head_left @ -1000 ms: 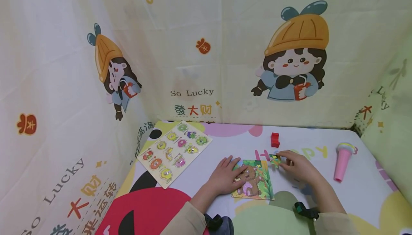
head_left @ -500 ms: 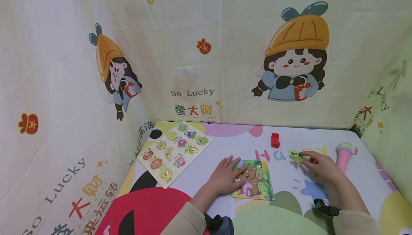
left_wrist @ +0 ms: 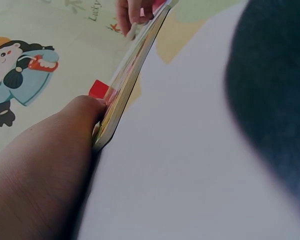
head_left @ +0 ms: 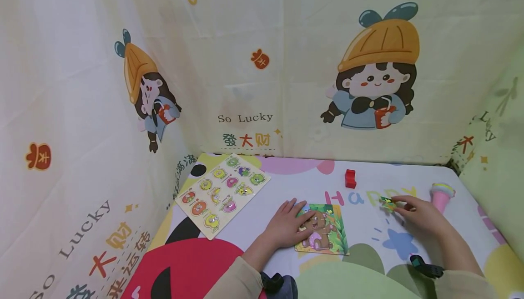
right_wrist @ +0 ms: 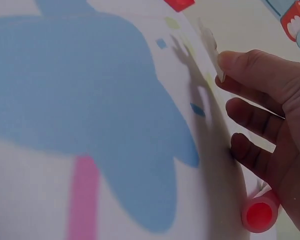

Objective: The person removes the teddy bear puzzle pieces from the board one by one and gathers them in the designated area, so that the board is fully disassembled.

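A square jigsaw puzzle (head_left: 340, 235) with a brown bear picture lies on the table in front of the person. The left hand (head_left: 288, 225) rests over its left side, fingers spread, hiding part of the bear; the left wrist view shows the thumb (left_wrist: 82, 112) at the board's edge. Off to the right, the right hand (head_left: 419, 213) pinches a small green and yellow puzzle piece (head_left: 386, 204) between thumb and fingertips. The right wrist view shows that piece (right_wrist: 210, 47) edge-on, held above the tabletop with its shadow beneath, the other fingers loosely bent.
A board of cartoon fruit pieces (head_left: 223, 194) lies slanted at the left. Behind the puzzle stands a small red block (head_left: 350, 179). A pink toy microphone (head_left: 441, 198) lies beyond the right hand, which partly covers it. Printed cloth walls (head_left: 303, 144) border the table.
The right hand has carried the puzzle piece rightward, away from the puzzle, mostly in the first half second. The left hand and puzzle have stayed in place.
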Tool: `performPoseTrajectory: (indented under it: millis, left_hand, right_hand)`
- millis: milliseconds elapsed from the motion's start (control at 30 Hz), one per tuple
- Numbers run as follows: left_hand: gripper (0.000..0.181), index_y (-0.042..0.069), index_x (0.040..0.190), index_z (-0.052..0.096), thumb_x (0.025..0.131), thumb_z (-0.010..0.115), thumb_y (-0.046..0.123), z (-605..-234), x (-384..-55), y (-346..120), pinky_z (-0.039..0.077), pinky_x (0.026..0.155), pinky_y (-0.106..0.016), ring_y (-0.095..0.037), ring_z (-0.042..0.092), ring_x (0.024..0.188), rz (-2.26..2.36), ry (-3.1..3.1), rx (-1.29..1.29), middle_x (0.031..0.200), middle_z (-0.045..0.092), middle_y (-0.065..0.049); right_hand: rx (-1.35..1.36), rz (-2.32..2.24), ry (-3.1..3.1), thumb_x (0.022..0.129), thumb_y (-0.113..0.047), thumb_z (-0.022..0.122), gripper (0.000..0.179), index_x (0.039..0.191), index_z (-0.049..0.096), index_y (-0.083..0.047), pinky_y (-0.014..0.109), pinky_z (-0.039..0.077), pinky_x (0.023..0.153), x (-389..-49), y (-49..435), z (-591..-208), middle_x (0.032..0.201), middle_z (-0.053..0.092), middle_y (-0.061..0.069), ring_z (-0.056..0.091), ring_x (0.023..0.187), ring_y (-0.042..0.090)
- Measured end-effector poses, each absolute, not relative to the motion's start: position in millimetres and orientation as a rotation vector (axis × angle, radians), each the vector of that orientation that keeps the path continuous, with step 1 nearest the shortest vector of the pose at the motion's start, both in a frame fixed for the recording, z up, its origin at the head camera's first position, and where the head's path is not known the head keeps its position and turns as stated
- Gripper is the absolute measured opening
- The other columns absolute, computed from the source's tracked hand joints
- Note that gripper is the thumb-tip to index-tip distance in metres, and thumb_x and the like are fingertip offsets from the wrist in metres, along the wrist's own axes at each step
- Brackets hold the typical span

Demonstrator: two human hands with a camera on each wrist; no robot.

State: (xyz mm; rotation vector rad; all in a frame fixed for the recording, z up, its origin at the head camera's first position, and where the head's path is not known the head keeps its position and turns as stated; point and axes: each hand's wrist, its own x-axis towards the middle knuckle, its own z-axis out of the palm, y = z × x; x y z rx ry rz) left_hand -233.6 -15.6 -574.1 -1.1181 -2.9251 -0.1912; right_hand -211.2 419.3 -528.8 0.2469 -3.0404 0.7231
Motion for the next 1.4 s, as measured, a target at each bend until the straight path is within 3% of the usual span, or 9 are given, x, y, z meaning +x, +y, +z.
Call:
performPoseTrajectory:
  millis: [367, 567, 767, 967, 1100, 1267, 1400]
  left_hand:
    - [0.060, 0.046, 0.153, 0.025, 0.098, 0.031, 0.067, -569.6, -231.9, -15.6, 0.019, 0.124, -0.046, -0.026, 0.017, 0.154, -0.180, -2.922, -1.121, 0.164, 0.025, 0.006]
    - [0.060, 0.046, 0.153, 0.025, 0.098, 0.032, 0.067, -568.9, -231.3, -16.2, 0.018, 0.124, -0.046, -0.026, 0.016, 0.154, -0.190, -2.931, -1.126, 0.164, 0.024, 0.006]
    - [0.060, 0.046, 0.153, 0.027, 0.097, 0.032, 0.067, -571.4, -232.6, -15.9, 0.016, 0.125, -0.045, -0.024, 0.015, 0.154, -0.200, -2.937, -1.110, 0.164, 0.024, 0.007]
    - [0.064, 0.040, 0.151, 0.034, 0.095, 0.035, 0.070, -573.8, -234.0, -14.5, 0.016, 0.125, -0.044, -0.021, 0.015, 0.155, -0.236, -2.948, -1.075, 0.164, 0.024, 0.009]
    - [0.065, 0.036, 0.150, 0.037, 0.094, 0.037, 0.070, -573.5, -234.2, -14.3, 0.015, 0.125, -0.043, -0.020, 0.015, 0.155, -0.257, -2.962, -1.050, 0.163, 0.025, 0.010]
    - [0.068, 0.032, 0.149, 0.039, 0.093, 0.038, 0.071, -573.4, -234.6, -14.3, 0.017, 0.125, -0.042, -0.019, 0.016, 0.154, -0.267, -2.959, -1.042, 0.163, 0.027, 0.010]
    - [0.071, 0.029, 0.149, 0.040, 0.093, 0.039, 0.072, -573.6, -234.9, -14.3, 0.018, 0.125, -0.041, -0.019, 0.018, 0.154, -0.272, -2.952, -1.039, 0.163, 0.027, 0.009]
  right_hand:
    - [0.247, 0.682, -3.104, 0.089, -0.034, 0.072, 0.046, 0.126, 0.065, -0.009, 0.028, 0.039, 0.066, -210.7, 423.8, -523.5, 0.094, 0.065, 0.004, 0.050, 0.079, 0.015]
    - [0.370, 0.582, -3.042, 0.085, -0.026, 0.076, 0.038, 0.120, 0.069, -0.011, 0.045, 0.051, 0.082, -213.2, 423.5, -529.0, 0.117, 0.069, 0.014, 0.062, 0.101, 0.030]
    - [0.451, 0.585, -3.055, 0.085, -0.019, 0.074, 0.034, 0.116, 0.069, -0.004, 0.063, 0.044, 0.091, -217.3, 417.1, -525.2, 0.124, 0.061, 0.024, 0.055, 0.116, 0.049]
    - [0.351, 0.617, -3.112, 0.091, -0.022, 0.069, 0.041, 0.127, 0.062, -0.003, 0.061, 0.049, 0.088, -223.4, 387.6, -510.3, 0.131, 0.054, 0.028, 0.060, 0.103, 0.038]
    - [0.345, 0.652, -3.140, 0.091, -0.023, 0.068, 0.041, 0.127, 0.063, -0.005, 0.051, 0.055, 0.081, -229.7, 352.1, -501.7, 0.125, 0.059, 0.023, 0.060, 0.093, 0.028]
    - [0.417, 0.695, -3.146, 0.091, -0.024, 0.069, 0.039, 0.125, 0.065, -0.007, 0.040, 0.056, 0.077, -234.0, 305.5, -501.2, 0.118, 0.066, 0.014, 0.058, 0.090, 0.020]
    - [0.496, 0.758, -3.132, 0.090, -0.025, 0.070, 0.039, 0.124, 0.066, -0.006, 0.044, 0.056, 0.082, -235.5, 273.8, -504.0, 0.117, 0.067, 0.012, 0.060, 0.093, 0.022]
